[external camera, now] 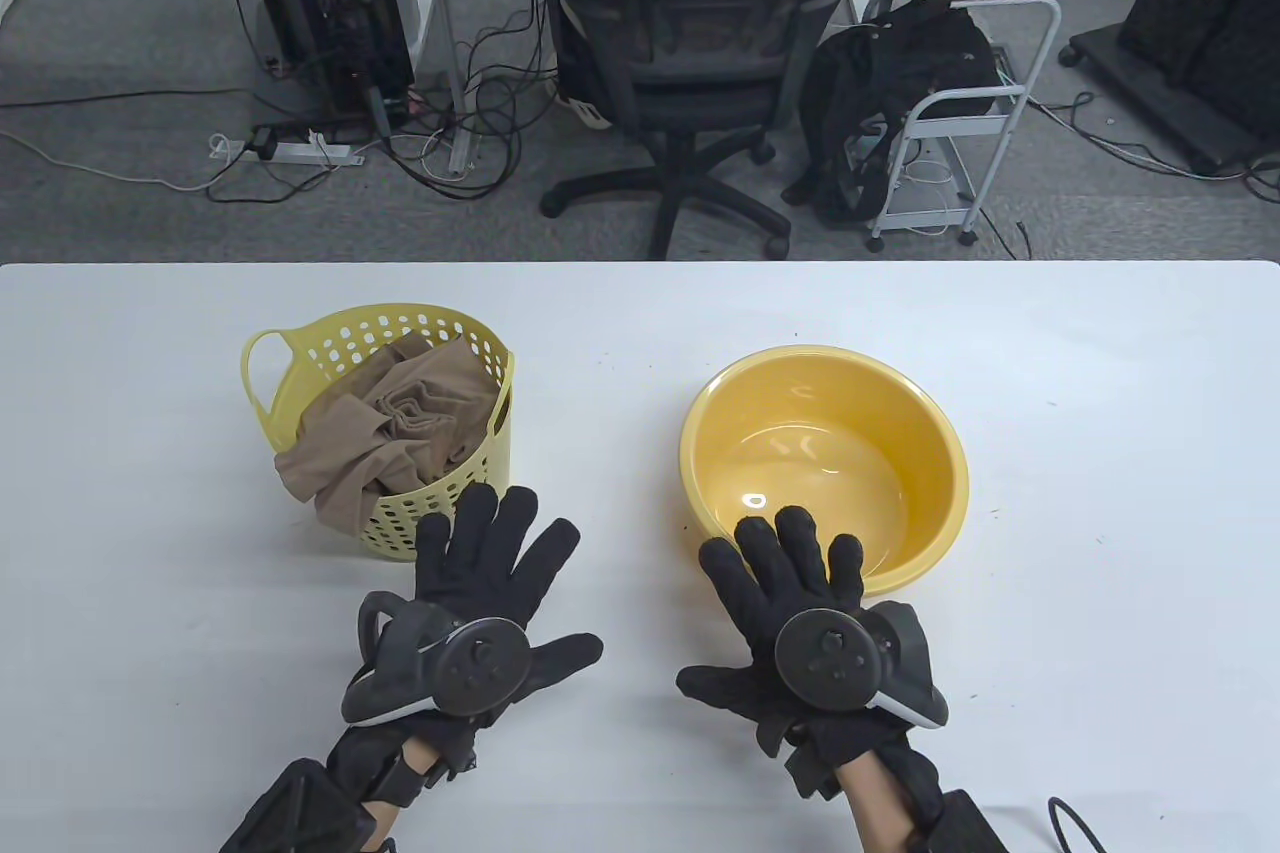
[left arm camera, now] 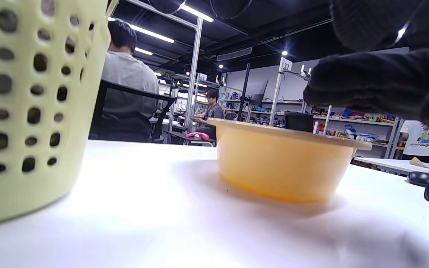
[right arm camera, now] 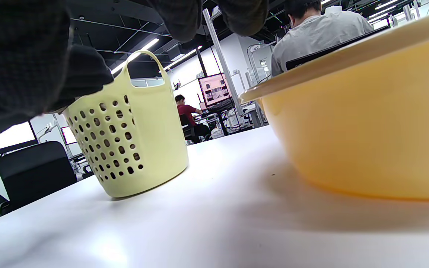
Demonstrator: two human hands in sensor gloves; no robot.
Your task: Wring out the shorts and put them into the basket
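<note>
On white surface: perforated plastic basket holds crumpled tan shorts; glossy round yellow basin beside. Left hand, right hand flat, fingers spread, gripping nothing.

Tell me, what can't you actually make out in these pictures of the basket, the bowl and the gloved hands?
- Shorts: absent from both wrist views, hidden by the basket wall.
- Bowl interior: hidden by its wall in both wrist views; whether water remains, the table view's glare leaves unclear.
- Left hand and right hand: palms hidden, facing down.
- Wrist views: fingers cut off by the top edge.
</note>
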